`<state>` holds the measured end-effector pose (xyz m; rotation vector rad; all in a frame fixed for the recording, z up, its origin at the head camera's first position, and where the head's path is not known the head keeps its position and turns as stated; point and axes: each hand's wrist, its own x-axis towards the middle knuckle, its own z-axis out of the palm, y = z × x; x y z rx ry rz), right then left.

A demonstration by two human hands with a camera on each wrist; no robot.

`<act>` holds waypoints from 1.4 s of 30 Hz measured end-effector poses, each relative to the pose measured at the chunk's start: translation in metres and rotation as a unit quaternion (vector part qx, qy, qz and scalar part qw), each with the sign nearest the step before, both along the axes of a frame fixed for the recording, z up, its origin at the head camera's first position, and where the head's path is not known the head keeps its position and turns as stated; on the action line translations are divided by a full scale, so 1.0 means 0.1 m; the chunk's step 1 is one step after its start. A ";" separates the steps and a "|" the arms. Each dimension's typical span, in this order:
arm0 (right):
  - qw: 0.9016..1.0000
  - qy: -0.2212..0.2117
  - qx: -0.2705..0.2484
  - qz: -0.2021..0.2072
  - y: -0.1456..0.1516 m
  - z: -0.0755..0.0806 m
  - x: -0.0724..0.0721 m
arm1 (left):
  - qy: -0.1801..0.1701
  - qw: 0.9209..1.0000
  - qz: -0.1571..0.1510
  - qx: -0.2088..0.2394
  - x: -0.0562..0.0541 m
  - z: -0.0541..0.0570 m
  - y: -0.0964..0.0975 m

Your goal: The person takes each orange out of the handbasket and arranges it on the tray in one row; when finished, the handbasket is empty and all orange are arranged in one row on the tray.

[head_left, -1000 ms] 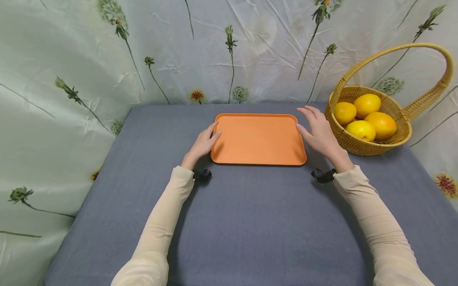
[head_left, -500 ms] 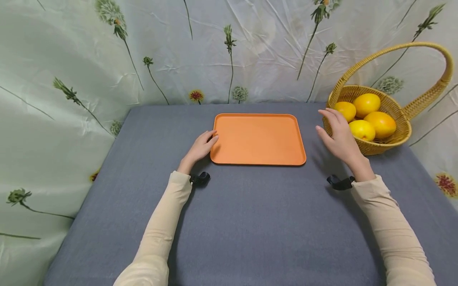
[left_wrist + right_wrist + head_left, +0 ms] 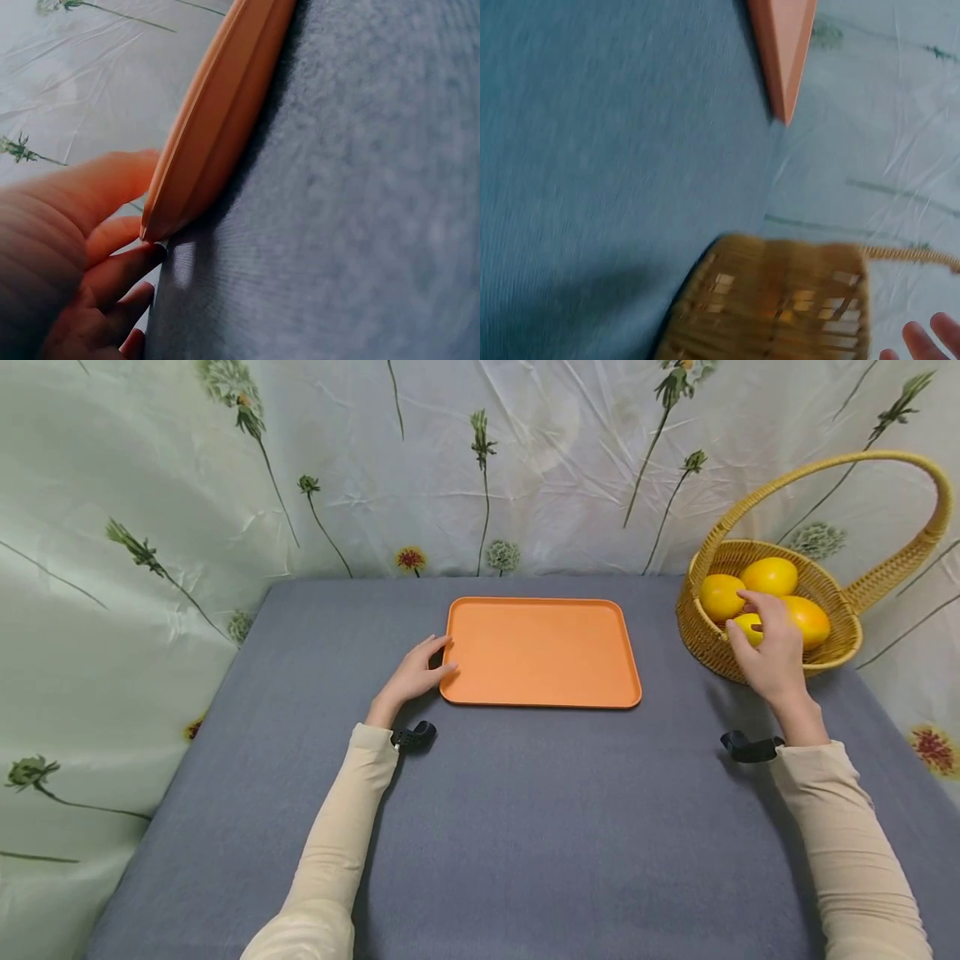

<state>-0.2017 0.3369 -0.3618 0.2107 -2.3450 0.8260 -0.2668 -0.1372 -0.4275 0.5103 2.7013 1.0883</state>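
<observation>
An orange rectangular tray (image 3: 543,652) lies flat on the table. At its left edge is my left hand (image 3: 411,675), thumb and fingers spread along the rim. In the left wrist view, fingers of that hand touch the end of the tray (image 3: 214,127). My right hand (image 3: 776,652) reaches over the near side of a wicker basket (image 3: 708,647), fingers bent above the fruit. The basket holds several yellow fruits (image 3: 772,577). My right hand partly covers the front yellow fruit (image 3: 748,625); whether it touches it I cannot tell. The right wrist view is blurred and shows only fingertips (image 3: 922,341).
The basket's tall arched handle (image 3: 937,518) rises above its right side. A grey-blue cloth (image 3: 540,827) covers the table. Behind and to the left hangs a pale curtain (image 3: 420,468) printed with flowers. Both wrists wear black straps (image 3: 750,747).
My right hand has left the tray's right edge and moved right to above the basket's fruit. My left hand has slid slightly toward me and left along the tray's edge. The tray has hardly moved.
</observation>
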 end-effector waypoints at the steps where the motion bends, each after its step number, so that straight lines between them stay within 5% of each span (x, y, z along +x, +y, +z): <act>1: 1.000 0.001 -0.006 -0.007 0.03 0.00 0.00 | 0.002 1.000 -0.002 -0.002 0.01 0.01 -0.01; 10: 0.999 -0.027 0.012 -0.019 0.30 0.03 -0.05 | 0.014 1.000 -0.005 -0.018 0.04 0.04 -0.10; 20: 0.986 -0.153 0.065 0.021 0.56 0.12 -0.18 | 0.023 0.999 0.001 -0.024 0.05 0.06 -0.20; 25: 0.970 -0.228 0.077 0.030 0.63 0.17 -0.19 | 0.028 0.999 0.002 -0.022 0.05 0.05 -0.19; 32: 0.935 -0.335 0.104 0.042 0.81 0.25 -0.16 | 0.043 0.999 -0.016 -0.021 0.00 0.02 -0.08; 38: 0.916 -0.374 0.119 0.079 0.87 0.21 -0.23 | 0.046 0.998 -0.011 -0.029 0.02 -0.01 -0.06; 42: 0.914 -0.374 0.140 0.073 0.87 0.12 -0.23 | 0.043 0.998 -0.011 -0.032 0.06 -0.05 -0.07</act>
